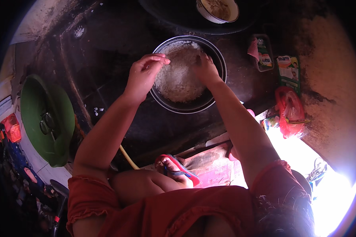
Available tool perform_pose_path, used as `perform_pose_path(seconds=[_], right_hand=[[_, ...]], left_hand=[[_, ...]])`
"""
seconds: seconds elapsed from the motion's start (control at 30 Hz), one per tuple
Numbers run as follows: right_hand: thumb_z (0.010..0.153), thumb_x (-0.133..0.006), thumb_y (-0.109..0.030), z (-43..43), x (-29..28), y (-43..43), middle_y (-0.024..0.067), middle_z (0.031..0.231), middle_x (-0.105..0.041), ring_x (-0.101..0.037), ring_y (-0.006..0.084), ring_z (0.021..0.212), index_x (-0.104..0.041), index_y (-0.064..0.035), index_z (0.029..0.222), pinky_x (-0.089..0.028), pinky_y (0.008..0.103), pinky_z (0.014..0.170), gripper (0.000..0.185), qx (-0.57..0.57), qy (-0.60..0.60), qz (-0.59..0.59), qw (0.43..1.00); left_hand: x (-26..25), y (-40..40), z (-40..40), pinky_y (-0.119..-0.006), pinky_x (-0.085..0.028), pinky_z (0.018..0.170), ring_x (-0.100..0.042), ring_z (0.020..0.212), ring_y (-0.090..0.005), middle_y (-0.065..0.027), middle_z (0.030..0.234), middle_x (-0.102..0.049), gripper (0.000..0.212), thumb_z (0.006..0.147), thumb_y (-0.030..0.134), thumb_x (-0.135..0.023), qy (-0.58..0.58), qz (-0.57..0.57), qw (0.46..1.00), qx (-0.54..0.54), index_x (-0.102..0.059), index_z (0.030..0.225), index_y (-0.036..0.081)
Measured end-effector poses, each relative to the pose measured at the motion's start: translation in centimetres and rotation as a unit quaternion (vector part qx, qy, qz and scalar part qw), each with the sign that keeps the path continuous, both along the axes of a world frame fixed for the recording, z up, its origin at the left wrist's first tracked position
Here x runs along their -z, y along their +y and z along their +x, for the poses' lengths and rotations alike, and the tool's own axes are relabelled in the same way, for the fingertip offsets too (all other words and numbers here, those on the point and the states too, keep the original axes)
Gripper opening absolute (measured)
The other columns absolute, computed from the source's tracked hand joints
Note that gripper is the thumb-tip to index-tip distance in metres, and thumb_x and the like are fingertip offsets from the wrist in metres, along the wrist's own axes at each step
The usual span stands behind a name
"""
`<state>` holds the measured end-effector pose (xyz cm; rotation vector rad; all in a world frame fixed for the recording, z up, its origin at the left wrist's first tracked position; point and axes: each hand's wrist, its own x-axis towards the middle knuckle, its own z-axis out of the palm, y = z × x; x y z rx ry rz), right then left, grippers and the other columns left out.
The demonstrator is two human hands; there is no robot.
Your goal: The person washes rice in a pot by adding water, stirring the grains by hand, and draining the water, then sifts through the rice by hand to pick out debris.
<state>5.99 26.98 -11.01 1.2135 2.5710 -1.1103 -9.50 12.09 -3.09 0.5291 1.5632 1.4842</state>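
Observation:
A round metal basin (222, 86) stands on the dark surface in front of me. Inside it lies a bed of whitish, crumbly or grainy food (181, 80), which I cannot identify exactly. My left hand (145, 72) is over the basin's left rim, thumb and fingertips drawn together above the food; whether a pinch of it is between them I cannot tell. On the basin's right side, my right hand (207, 69) reaches in with its fingers down at the food. Those fingers are dark and blurred, so their grip does not show.
A white enamel bowl (221, 19) of brownish-white food sits in a large dark pan (172, 14) beyond the basin. Left is a green plastic basin (59, 103). Rightward lie a clear plastic container (268, 47), a detergent packet (288, 69) and a red plastic bag (289, 109).

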Motion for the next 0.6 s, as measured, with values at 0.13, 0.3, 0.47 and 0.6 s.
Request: perform_pose_path(seconds=[0.13,0.3,0.47,0.6], right_hand=[[0.076,-0.055,-0.017,-3.2,0.6,-3.5,0.0252,0.133,-0.031,-0.033,0.0418,0.121,-0.033,-0.0006,0.130,-0.034,0.0405,0.100,0.061,-0.169,-0.170,0.169,0.956],[0.076,-0.053,-0.008,0.1,-0.9,-7.1,0.0228,0.135,-0.030,-0.035,0.0393,0.121,-0.042,-0.0046,0.126,-0.039,0.0379,0.095,0.052,-0.266,-0.073,0.081,0.958],[0.070,-0.048,0.000,1.7,-2.4,-3.5,0.0139,0.136,-0.032,-0.032,0.0339,0.125,-0.044,-0.0098,0.125,-0.035,0.0394,0.099,0.056,-0.361,-0.275,-0.215,0.865],[0.070,-0.049,-0.001,0.0,-2.9,-1.4,0.0165,0.137,-0.031,-0.031,0.0342,0.126,-0.045,-0.0079,0.125,-0.034,0.0369,0.100,0.056,-0.235,-0.200,-0.143,0.940]], left_hand=[[0.0,-0.2,0.0,-0.021,-0.039,0.074,-0.054,0.085,-0.0077,-0.0020,0.094,-0.063,0.016,0.083,0.014,-0.059,-0.005,-0.040,0.999,-0.010,-0.064,0.095,0.004],[0.6,-0.9,-2.4,-0.022,-0.038,0.072,-0.054,0.086,-0.0058,0.0012,0.092,-0.063,0.023,0.082,0.025,-0.062,0.001,-0.091,0.993,-0.071,-0.063,0.096,0.007],[3.0,-3.4,-6.8,-0.022,-0.038,0.073,-0.055,0.088,-0.0065,0.0001,0.092,-0.063,0.023,0.080,0.028,-0.064,-0.026,-0.144,0.972,-0.181,-0.062,0.092,0.008],[5.1,-6.2,-10.2,-0.022,-0.039,0.068,-0.052,0.078,-0.0068,0.0033,0.077,-0.059,0.021,0.079,0.026,-0.065,-0.009,-0.212,0.943,-0.255,-0.063,0.089,0.008]])
